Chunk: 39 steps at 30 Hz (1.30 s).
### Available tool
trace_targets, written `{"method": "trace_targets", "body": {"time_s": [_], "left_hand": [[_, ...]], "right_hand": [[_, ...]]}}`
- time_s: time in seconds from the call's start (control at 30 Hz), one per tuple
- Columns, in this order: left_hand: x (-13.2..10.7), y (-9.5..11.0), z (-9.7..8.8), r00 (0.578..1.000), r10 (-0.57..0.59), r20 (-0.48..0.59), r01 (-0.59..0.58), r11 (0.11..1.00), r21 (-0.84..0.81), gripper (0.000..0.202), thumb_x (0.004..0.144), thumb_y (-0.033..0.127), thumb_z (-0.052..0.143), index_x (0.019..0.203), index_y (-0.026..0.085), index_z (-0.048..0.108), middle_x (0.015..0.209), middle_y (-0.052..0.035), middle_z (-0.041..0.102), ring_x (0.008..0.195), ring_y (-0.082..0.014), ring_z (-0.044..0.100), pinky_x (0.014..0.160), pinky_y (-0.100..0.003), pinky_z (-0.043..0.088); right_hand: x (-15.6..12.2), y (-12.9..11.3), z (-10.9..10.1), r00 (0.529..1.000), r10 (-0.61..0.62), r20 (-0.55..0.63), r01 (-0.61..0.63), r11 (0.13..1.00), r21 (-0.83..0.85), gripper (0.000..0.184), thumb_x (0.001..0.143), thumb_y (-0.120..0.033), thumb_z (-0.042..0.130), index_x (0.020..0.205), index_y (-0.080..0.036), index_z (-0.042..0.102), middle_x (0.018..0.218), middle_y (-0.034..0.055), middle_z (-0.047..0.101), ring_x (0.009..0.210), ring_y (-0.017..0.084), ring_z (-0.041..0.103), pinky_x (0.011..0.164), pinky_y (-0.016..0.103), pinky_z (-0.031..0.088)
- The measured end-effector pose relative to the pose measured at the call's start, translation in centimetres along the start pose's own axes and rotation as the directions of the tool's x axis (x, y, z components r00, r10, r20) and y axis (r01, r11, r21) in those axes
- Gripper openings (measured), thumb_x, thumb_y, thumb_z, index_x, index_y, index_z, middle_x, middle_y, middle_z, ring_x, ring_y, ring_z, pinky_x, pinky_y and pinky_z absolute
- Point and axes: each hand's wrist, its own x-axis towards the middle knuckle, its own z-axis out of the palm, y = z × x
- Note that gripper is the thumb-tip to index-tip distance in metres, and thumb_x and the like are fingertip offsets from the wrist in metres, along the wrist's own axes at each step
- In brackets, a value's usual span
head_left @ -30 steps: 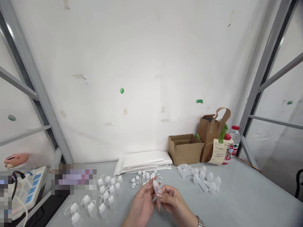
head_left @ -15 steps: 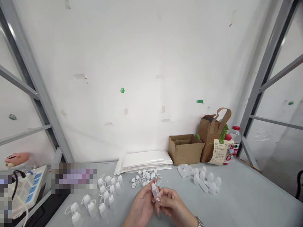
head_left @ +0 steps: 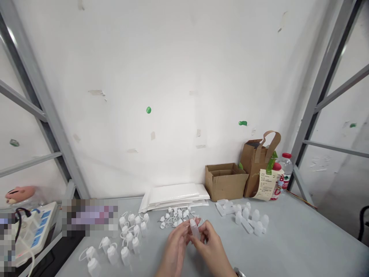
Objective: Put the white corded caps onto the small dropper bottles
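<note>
Low in the head view, my left hand (head_left: pixel 174 252) and my right hand (head_left: pixel 210 248) meet over the grey table (head_left: pixel 291 246). Both pinch one small translucent bottle (head_left: pixel 194 230), held nearly upright between the fingertips, with a white cap on its top. Just beyond the hands lies a scatter of small white caps (head_left: pixel 174 216). Several capped bottles with looped tethers (head_left: pixel 127 240) stand to the left. A group of uncapped bottles (head_left: pixel 248 219) lies to the right.
A stack of white padded envelopes (head_left: pixel 175 195) lies against the wall. A cardboard box (head_left: pixel 225 181), a brown paper bag (head_left: pixel 259 161) and red-capped drink bottles (head_left: pixel 284 171) stand at the back right. A power strip (head_left: pixel 34 234) sits at far left. Grey shelf posts flank the table.
Both hands have shifted a little forward and up with the bottle. The bottle has turned from tilted to nearly upright, and the right fingers now wrap its side.
</note>
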Motion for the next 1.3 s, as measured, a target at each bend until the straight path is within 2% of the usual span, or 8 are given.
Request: {"method": "trace_targets", "body": {"time_s": [0.17, 0.33, 0.4, 0.47, 0.6, 0.83, 1.07, 1.3], "left_hand": [[0.1, -0.1, 0.0, 0.999, 0.042, -0.010, -0.041, 0.992, 0.120, 0.040, 0.058, 0.039, 0.074, 0.088, 0.014, 0.072, 0.100, -0.0136, 0.071, 0.109, -0.0317, 0.056, 0.102, -0.042, 0.032], [0.3, -0.2, 0.1, 0.997, 0.071, -0.035, -0.065, 0.987, 0.145, 0.040, 0.058, 0.044, 0.074, 0.085, 0.014, 0.073, 0.100, -0.0142, 0.071, 0.108, -0.0320, 0.057, 0.102, -0.043, 0.034], [0.2, -0.2, 0.2, 0.997, 0.059, -0.048, -0.053, 0.990, 0.129, 0.040, 0.056, 0.042, 0.075, 0.084, 0.014, 0.074, 0.100, -0.0139, 0.071, 0.109, -0.0322, 0.057, 0.102, -0.043, 0.034], [0.0, -0.2, 0.2, 0.998, 0.038, -0.058, -0.031, 0.993, 0.114, 0.039, 0.055, 0.040, 0.075, 0.084, 0.015, 0.074, 0.101, -0.0136, 0.071, 0.111, -0.0323, 0.055, 0.102, -0.043, 0.033], [-0.2, 0.0, 0.2, 0.999, -0.020, -0.051, 0.023, 0.997, 0.076, 0.038, 0.056, 0.038, 0.074, 0.087, 0.016, 0.073, 0.101, -0.0123, 0.071, 0.112, -0.0317, 0.055, 0.102, -0.042, 0.032], [-0.1, 0.0, -0.1, 0.997, -0.072, -0.026, 0.073, 0.996, 0.046, 0.039, 0.057, 0.034, 0.071, 0.091, 0.016, 0.072, 0.102, -0.0122, 0.071, 0.112, -0.0305, 0.054, 0.099, -0.039, 0.034], [0.3, -0.5, -0.7, 0.992, -0.130, 0.003, 0.130, 0.991, 0.024, 0.037, 0.059, 0.030, 0.064, 0.093, 0.015, 0.070, 0.101, -0.0103, 0.071, 0.110, -0.0274, 0.054, 0.090, -0.034, 0.037], [0.5, -0.5, -0.6, 0.986, -0.163, -0.039, 0.165, 0.985, 0.052, 0.042, 0.055, 0.021, 0.056, 0.094, 0.015, 0.069, 0.096, -0.0086, 0.071, 0.101, -0.0253, 0.058, 0.076, -0.030, 0.038]], "right_hand": [[-0.2, 1.0, 0.0, 0.977, -0.201, -0.071, 0.168, 0.932, -0.321, 0.023, 0.074, -0.036, 0.062, 0.064, -0.023, 0.045, 0.060, -0.0021, 0.055, 0.058, 0.017, 0.050, 0.055, 0.025, 0.039], [-0.5, 1.1, -0.3, 0.842, -0.537, -0.041, 0.425, 0.708, -0.564, 0.015, 0.083, -0.028, 0.054, 0.070, -0.023, 0.047, 0.064, -0.0007, 0.060, 0.059, 0.017, 0.055, 0.060, 0.027, 0.038], [-0.6, 1.0, -0.3, 0.798, -0.602, -0.021, 0.468, 0.642, -0.608, 0.014, 0.084, -0.025, 0.051, 0.071, -0.023, 0.047, 0.064, -0.0009, 0.060, 0.058, 0.016, 0.056, 0.060, 0.027, 0.038], [-0.6, 0.9, -0.4, 0.790, -0.613, -0.006, 0.474, 0.617, -0.628, 0.014, 0.085, -0.023, 0.049, 0.071, -0.023, 0.047, 0.063, -0.0011, 0.060, 0.058, 0.016, 0.056, 0.060, 0.027, 0.037], [-0.6, 0.9, -0.3, 0.855, -0.518, -0.018, 0.403, 0.685, -0.607, 0.018, 0.086, -0.027, 0.049, 0.069, -0.023, 0.048, 0.062, -0.0002, 0.061, 0.058, 0.017, 0.055, 0.059, 0.026, 0.038], [-0.6, 0.4, -0.2, 0.986, -0.163, -0.041, 0.131, 0.896, -0.425, 0.022, 0.079, -0.037, 0.056, 0.063, -0.023, 0.050, 0.063, 0.0016, 0.063, 0.063, 0.019, 0.053, 0.058, 0.026, 0.040], [-0.2, -0.4, -0.1, 0.997, 0.072, -0.022, -0.073, 0.996, -0.055, 0.031, 0.064, -0.042, 0.065, 0.055, -0.022, 0.043, 0.055, -0.0022, 0.056, 0.054, 0.015, 0.049, 0.052, 0.024, 0.037], [0.4, -1.5, 0.1, 0.963, 0.209, 0.170, -0.254, 0.914, 0.316, 0.038, 0.051, -0.041, 0.076, 0.053, -0.021, 0.044, 0.047, -0.0049, 0.054, 0.049, 0.015, 0.054, 0.052, 0.026, 0.044]]}}
